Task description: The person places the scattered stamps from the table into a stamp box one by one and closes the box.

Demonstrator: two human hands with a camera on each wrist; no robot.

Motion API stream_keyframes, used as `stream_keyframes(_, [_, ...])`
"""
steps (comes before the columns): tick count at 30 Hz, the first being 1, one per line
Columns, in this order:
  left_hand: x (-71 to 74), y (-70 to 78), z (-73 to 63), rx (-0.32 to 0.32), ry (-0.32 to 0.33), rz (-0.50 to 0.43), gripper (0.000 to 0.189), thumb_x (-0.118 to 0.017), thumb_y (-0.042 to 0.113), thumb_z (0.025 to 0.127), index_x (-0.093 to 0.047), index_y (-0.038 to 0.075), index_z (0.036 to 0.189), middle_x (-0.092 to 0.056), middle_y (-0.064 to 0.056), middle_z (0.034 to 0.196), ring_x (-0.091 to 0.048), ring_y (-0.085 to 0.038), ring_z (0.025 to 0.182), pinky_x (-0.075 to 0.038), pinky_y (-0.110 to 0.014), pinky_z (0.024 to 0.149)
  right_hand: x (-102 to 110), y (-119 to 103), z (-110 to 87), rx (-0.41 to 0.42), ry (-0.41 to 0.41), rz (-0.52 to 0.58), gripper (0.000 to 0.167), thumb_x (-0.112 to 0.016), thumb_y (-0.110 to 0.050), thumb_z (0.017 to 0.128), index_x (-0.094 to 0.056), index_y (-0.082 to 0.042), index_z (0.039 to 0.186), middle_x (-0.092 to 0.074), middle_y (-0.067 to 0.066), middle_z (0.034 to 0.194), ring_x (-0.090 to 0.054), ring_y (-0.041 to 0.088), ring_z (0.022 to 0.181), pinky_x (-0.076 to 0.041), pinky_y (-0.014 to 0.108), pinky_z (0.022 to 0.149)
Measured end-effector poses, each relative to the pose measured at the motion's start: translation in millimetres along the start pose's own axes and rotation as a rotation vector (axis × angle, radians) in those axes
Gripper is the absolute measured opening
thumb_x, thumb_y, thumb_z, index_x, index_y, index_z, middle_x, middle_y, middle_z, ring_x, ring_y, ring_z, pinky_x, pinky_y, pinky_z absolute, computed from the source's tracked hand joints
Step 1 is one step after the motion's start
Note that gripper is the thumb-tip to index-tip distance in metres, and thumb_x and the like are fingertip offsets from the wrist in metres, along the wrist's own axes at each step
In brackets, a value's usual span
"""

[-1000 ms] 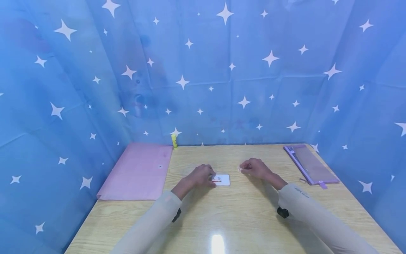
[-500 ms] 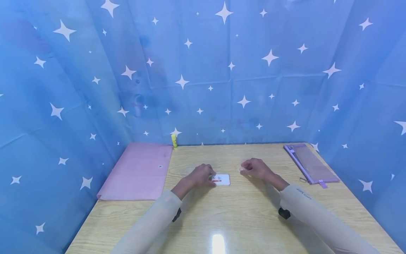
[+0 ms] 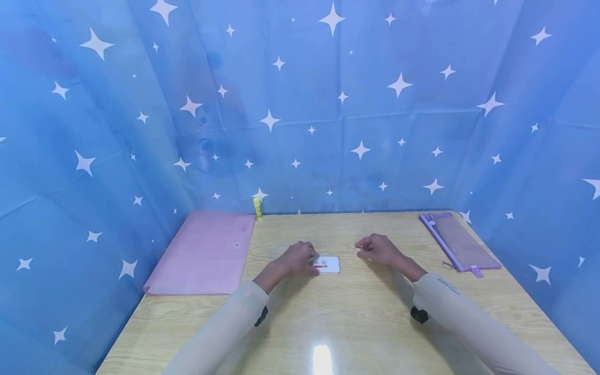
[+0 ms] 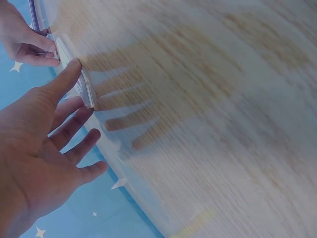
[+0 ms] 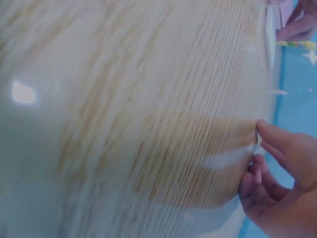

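Observation:
A small, flat white rectangular case (image 3: 330,264) with dark and red print at its left end lies on the wooden table. My left hand (image 3: 299,259) holds its left end between thumb and fingers, and in the left wrist view the case (image 4: 88,93) has a thin, clear-looking edge. To the right, my right hand (image 3: 378,249) pinches a small pale piece (image 3: 356,250) low at the table top. Fingers cover most of that piece, so its kind cannot be told. In the right wrist view, thumb and fingers of the right hand (image 5: 285,173) come together around it.
A pink folder (image 3: 201,255) covers the table's left side, a yellow glue stick (image 3: 258,207) standing by its far corner. On the right lies a purple zip pouch (image 3: 464,242). A blue star-patterned curtain (image 3: 309,94) encloses the table's back and sides.
The small pale piece in my right fingers has turned slightly. My left hand and the white case stay in place.

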State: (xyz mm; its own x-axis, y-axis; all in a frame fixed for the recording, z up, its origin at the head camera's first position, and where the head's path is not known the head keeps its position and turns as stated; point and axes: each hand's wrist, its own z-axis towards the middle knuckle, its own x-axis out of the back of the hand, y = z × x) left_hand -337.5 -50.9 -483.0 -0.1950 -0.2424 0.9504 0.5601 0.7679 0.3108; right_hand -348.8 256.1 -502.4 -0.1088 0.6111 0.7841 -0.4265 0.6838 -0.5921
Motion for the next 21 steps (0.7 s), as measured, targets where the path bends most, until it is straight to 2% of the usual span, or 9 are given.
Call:
stream_keyframes(6, [1.2, 0.5, 0.0, 0.000, -0.002, 0.011, 0.049, -0.085, 0.029, 0.089, -0.071, 0.010, 0.132, -0.067, -0.007, 0.131, -0.062, -0.023, 0.119, -0.050, -0.035, 0.104, -0.2, 1.1, 0.6, 0.034, -0.012, -0.019, 0.022, -0.074, -0.003, 0.094, -0.075, 0.005, 0.114, -0.075, 0.014, 0.098, -0.070, 0.024, 0.084, -0.057, 0.037, 0.072])
stream_keyframes(10, [1.8, 0.4, -0.2, -0.004, 0.000, 0.010, 0.049, -0.085, 0.029, 0.088, -0.072, 0.011, 0.131, -0.067, -0.006, 0.130, -0.062, -0.023, 0.118, -0.050, -0.035, 0.104, 0.0, -2.0, -0.2, 0.028, -0.010, -0.012, 0.022, -0.073, -0.002, 0.095, -0.074, 0.005, 0.116, -0.074, 0.013, 0.094, -0.067, 0.019, 0.078, -0.053, 0.030, 0.068])
stream_keyframes(15, [2.8, 0.8, -0.2, -0.008, -0.002, 0.011, 0.050, -0.085, 0.029, 0.088, -0.071, 0.010, 0.133, -0.067, -0.007, 0.131, -0.061, -0.023, 0.118, -0.050, -0.035, 0.103, 0.6, -3.7, -0.4, 0.016, 0.003, -0.010, 0.025, -0.074, -0.001, 0.093, -0.072, 0.006, 0.117, -0.073, 0.012, 0.092, -0.064, 0.018, 0.076, -0.051, 0.030, 0.067])
stream_keyframes(21, [3.1, 1.1, -0.3, -0.002, -0.006, 0.009, 0.050, -0.085, 0.029, 0.088, -0.071, 0.010, 0.132, -0.067, -0.007, 0.131, -0.061, -0.022, 0.118, -0.051, -0.035, 0.103, -1.2, -1.5, -0.2, -0.002, 0.011, -0.008, 0.028, -0.075, -0.003, 0.093, -0.071, 0.006, 0.119, -0.073, 0.013, 0.095, -0.070, 0.023, 0.083, -0.057, 0.034, 0.073])
